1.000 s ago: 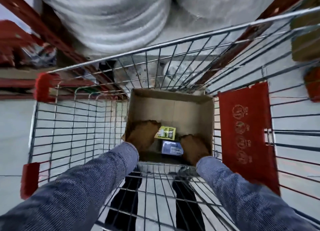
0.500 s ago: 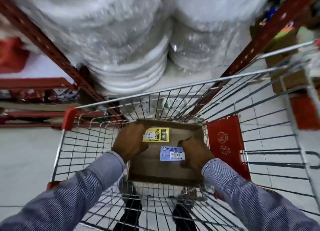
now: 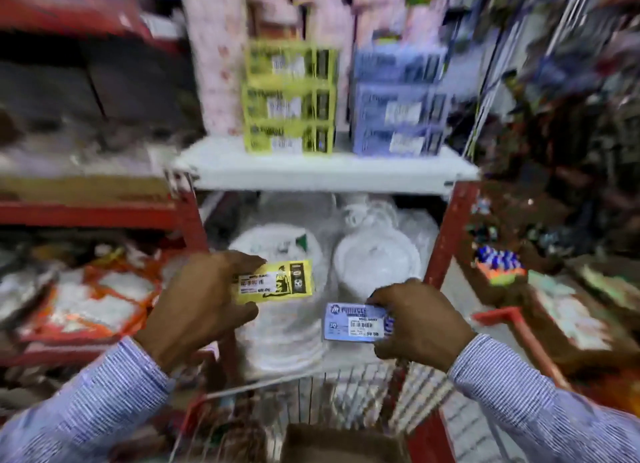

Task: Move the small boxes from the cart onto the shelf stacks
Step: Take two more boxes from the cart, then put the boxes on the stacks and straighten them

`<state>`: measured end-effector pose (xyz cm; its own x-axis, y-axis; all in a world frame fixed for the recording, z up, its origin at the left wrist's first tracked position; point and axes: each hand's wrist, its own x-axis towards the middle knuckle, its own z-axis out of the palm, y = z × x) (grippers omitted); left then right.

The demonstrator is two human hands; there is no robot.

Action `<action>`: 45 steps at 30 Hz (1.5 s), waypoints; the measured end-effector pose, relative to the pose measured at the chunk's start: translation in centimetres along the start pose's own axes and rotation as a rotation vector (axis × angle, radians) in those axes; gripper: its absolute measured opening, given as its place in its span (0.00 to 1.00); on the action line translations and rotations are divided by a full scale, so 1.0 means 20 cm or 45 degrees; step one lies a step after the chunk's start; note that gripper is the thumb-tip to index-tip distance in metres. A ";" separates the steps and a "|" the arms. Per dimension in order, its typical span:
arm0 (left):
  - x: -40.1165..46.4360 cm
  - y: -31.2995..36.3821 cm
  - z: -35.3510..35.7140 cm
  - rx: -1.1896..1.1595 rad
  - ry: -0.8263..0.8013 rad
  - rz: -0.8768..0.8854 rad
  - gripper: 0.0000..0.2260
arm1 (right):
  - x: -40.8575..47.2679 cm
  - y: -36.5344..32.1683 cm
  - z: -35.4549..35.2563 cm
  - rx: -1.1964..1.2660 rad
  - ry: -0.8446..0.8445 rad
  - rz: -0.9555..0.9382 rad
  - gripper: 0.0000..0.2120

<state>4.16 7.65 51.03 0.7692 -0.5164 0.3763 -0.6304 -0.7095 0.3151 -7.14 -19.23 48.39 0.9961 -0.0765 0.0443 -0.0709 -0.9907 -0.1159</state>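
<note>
Both boxes (image 3: 275, 282) now above cart (image 3: 311, 403)

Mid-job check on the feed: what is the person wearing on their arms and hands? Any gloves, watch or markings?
Both arms wear long sleeves of a finely striped blue-and-white shirt fabric, the left sleeve and the right sleeve ending in cuffs at the wrists. The left hand and right hand are bare: no gloves. No watch, ring or marking shows, though the picture is blurred.
</note>
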 end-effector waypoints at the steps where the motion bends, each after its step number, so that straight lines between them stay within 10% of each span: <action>1: 0.07 0.03 -0.10 0.002 -0.026 0.012 0.28 | 0.04 -0.01 -0.12 -0.064 0.022 -0.028 0.26; 19: 0.76 0.35 -0.85 -0.006 0.512 0.271 0.26 | 0.31 0.06 -1.29 -0.242 0.871 -0.009 0.22; 31: 1.15 0.23 -0.68 0.173 0.405 0.265 0.26 | 0.69 0.21 -1.26 -0.279 0.817 0.090 0.26; 39: 1.18 0.19 -0.64 0.072 0.363 0.289 0.21 | 0.72 0.22 -1.24 -0.184 0.828 0.105 0.11; 45: 1.17 0.17 -0.62 -0.021 0.390 0.339 0.20 | 0.74 -0.02 -1.07 -0.129 1.054 -0.168 0.24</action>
<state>18.69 -0.84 71.77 0.5137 -0.5124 0.6881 -0.8068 -0.5613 0.1843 6.58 -22.32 70.28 0.6389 0.0221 0.7690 -0.0003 -0.9996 0.0289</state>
